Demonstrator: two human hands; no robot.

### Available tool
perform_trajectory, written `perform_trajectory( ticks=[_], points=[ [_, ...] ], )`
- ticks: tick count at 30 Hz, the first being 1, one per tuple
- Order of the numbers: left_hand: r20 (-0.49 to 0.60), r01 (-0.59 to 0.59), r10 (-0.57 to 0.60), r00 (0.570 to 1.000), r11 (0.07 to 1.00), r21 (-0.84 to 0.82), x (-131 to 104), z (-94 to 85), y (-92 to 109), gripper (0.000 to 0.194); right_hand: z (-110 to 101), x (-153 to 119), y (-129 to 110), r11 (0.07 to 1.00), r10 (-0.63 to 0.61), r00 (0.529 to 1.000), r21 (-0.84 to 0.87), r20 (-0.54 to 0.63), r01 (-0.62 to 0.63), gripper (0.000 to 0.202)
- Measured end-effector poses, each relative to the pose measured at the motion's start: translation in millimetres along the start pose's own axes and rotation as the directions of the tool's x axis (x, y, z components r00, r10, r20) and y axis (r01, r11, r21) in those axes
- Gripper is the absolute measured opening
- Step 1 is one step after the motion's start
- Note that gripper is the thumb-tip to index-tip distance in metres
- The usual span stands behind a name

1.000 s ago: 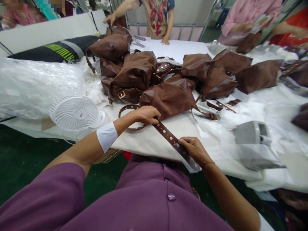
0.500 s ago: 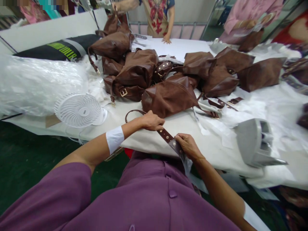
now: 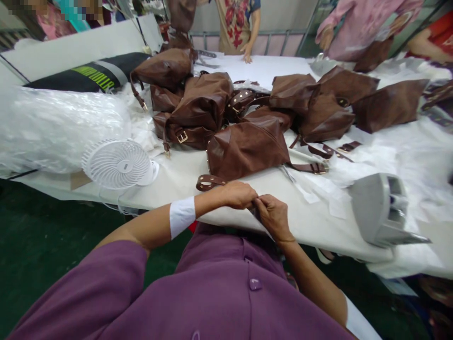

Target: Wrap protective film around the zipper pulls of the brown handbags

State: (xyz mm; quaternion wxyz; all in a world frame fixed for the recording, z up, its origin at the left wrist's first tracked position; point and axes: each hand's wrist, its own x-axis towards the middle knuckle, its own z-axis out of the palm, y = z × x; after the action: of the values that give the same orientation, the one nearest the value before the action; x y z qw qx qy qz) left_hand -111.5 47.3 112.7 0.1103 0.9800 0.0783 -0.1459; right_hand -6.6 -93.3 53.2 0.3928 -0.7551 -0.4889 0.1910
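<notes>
on the white table (image 3: 182,172), the studded strap (image 3: 209,182) loops out left of the nearer left hand (image 3: 241,194), which meets the right hand (image 3: 276,216), both grips clamped on strap.

Desk (image 3: 177,177): white-covered, stretching across the view
Floor (image 3: 46,236): dark green, seen below the desk's near edge
Partition (image 3: 88,43): low, white, slanting along the left
Railing (image 3: 283,34): grey metal, pink behind
Back panel (image 3: 283,16): plain grey

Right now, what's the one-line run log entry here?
left hand: closed on studded strap | right hand: pinching strap beside left hand | nearest brown bag: on table, beyond hands | white fan: left of hands
</notes>
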Motion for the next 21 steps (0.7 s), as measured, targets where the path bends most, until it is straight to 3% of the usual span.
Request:
perform_trajectory(
  ticks=[2, 5, 7, 11, 12, 15, 17, 19, 21],
  points=[
    [-0.047, -0.012, 0.011, 0.999, 1.0, -0.028, 4, 13.6, 12, 0.025, -11, -4, 6, 0.975, 0.116, 0.991, 0.183, 0.065, -0.126, 0.039],
    [-0.13, -0.044, 0.029, 0.991, 0.993, -0.112, 0, 23.4, 15, 0.029, -34, -13, 23, 0.778, 0.242, 0.919, 0.503, 0.311, -0.375, 0.045],
    [-0.2, -0.099, 0.064, 0.978, 0.981, -0.168, -5, 24.4, 14, 0.026, -43, -19, 34, 0.685, 0.218, 0.837, 0.531, 0.502, -0.498, 0.048],
    [-0.34, -0.2, 0.123, 0.932, 0.959, -0.2, -13, 19.1, 20, 0.024, -36, -27, 37, 0.63, 0.072, 0.594, 0.425, 0.802, -0.65, 0.05],
    [-0.345, -0.221, 0.143, 0.928, 0.955, -0.197, -16, 16.5, 21, 0.025, -34, -27, 34, 0.627, 0.043, 0.586, 0.435, 0.809, -0.647, 0.05],
    [-0.268, -0.223, 0.162, 0.95, 0.95, -0.217, -28, 7.1, 12, 0.046, -39, -25, 21, 0.696, 0.054, 0.696, 0.473, 0.716, -0.54, 0.043],
    [-0.166, -0.148, 0.107, 0.98, 0.955, -0.259, -39, 2.6, -6, 0.06, -54, -24, 14, 0.83, 0.088, 0.775, 0.384, 0.626, -0.404, 0.034],
    [-0.041, -0.071, 0.061, 0.997, 0.94, -0.334, -49, 1.7, -28, 0.054, -71, -26, 11, 0.954, 0.092, 0.831, 0.191, 0.549, -0.232, 0.028],
    [0.04, -0.026, 0.049, 0.998, 0.894, -0.447, -55, 4.1, -47, 0.036, -81, -32, 14, 0.993, 0.082, 0.868, 0.031, 0.49, -0.111, 0.027]
  ],
)
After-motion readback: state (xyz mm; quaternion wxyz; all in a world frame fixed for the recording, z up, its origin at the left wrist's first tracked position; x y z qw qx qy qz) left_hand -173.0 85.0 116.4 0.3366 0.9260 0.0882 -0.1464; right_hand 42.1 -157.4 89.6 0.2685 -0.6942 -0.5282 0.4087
